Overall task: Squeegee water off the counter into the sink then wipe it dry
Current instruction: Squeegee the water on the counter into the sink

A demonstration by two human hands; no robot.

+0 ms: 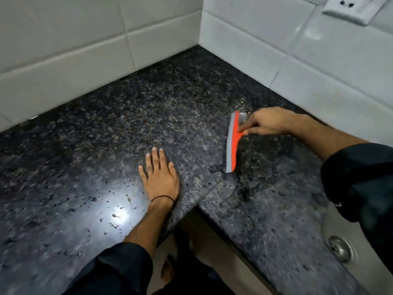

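An orange squeegee (232,141) with a grey rubber blade stands on the dark speckled granite counter (131,116), its blade edge down. My right hand (268,122) grips its handle from the right, close to the tiled wall. A film of water (244,186) spreads on the counter below and right of the blade. My left hand (159,175) lies flat on the counter with fingers spread, left of the squeegee and apart from it. The steel sink (338,248) with its round drain shows at the lower right.
White tiled walls (85,50) meet in a corner behind the L-shaped counter. A wall socket (348,7) sits at the top right. Water droplets (114,218) glint on the counter near my left forearm. The counter's inner corner edge (195,206) opens onto the floor below.
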